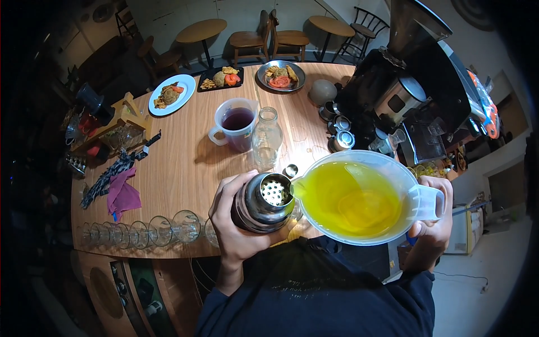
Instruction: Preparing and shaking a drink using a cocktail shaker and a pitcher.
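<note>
My left hand is wrapped round a steel cocktail shaker, whose perforated strainer top faces up. My right hand grips the handle of a translucent plastic measuring jug holding yellow-green liquid. The jug is tilted toward the shaker, its spout right at the strainer's rim; whether liquid is flowing is hard to see. A small steel shaker cap lies on the table just beyond. Past it stand a clear glass bottle and a second jug with dark purple liquid.
Several stemmed glasses line the near left edge of the wooden table. Plated food on a white plate, a black tray and a metal dish sits at the back. A coffee machine rises on the right; cloths lie left.
</note>
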Available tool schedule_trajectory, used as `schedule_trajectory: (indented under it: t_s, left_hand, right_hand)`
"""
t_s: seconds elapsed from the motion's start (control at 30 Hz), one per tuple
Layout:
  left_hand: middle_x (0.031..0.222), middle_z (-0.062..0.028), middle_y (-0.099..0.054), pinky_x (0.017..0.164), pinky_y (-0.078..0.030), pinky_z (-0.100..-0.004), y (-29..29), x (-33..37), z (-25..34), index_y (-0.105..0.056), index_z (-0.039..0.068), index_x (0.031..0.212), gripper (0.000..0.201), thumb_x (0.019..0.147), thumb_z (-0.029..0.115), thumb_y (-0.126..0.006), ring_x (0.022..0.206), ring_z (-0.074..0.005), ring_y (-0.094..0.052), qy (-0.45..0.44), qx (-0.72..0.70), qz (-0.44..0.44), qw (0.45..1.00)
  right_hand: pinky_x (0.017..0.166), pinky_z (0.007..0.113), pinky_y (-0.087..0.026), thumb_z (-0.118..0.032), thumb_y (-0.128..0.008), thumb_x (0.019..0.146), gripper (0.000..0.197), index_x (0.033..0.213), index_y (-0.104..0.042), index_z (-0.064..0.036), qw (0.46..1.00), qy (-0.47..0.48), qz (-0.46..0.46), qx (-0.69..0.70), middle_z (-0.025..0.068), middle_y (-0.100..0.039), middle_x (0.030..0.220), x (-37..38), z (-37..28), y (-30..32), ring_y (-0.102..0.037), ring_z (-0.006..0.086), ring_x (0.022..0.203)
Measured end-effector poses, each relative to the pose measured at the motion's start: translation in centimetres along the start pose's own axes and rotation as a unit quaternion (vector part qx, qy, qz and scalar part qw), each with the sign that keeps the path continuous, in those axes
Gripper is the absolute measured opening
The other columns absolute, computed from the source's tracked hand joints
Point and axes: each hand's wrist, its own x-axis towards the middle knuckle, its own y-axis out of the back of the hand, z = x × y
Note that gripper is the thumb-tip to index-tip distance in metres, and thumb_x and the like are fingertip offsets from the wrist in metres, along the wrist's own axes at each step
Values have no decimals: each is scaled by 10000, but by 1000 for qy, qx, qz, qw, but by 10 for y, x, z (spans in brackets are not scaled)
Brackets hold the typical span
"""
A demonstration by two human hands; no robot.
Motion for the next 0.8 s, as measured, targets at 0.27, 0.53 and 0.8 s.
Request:
schedule_trajectory:
  t_s: [0.27, 0.53, 0.8]
  left_hand:
    - [1141, -137, -649, 940, -549, -373, -1, -1, -2, -608, -1, 1256, 871, 558, 331, -1010, 1043, -268, -685, 14, -9, 1, 1000]
    - [1140, -135, -654, 938, -550, -373, -1, 1, 0, -608, 1, 1255, 861, 568, 334, -1005, 1042, -262, -687, 6, -4, -7, 1000]
    - [1142, -136, -650, 944, -549, -374, -1, 2, 1, -602, 3, 1262, 866, 575, 345, -1005, 1043, -266, -685, 2, -4, -8, 1000]
  right_hand:
    - [578, 213, -442, -589, -1007, 452, 733, 722, -554, -80, 999, -5, -40, 1, 1, -601, 657, 6, -4, -1, -610, 101, 586]
    - [565, 215, -432, -578, -1006, 460, 715, 705, -549, -86, 999, 3, -40, -1, 2, -610, 650, 7, -3, -1, -608, 99, 574]
    - [578, 218, -456, -554, -1012, 467, 704, 718, -553, -83, 999, -7, -52, 6, 2, -613, 654, 7, -6, -2, -619, 107, 584]
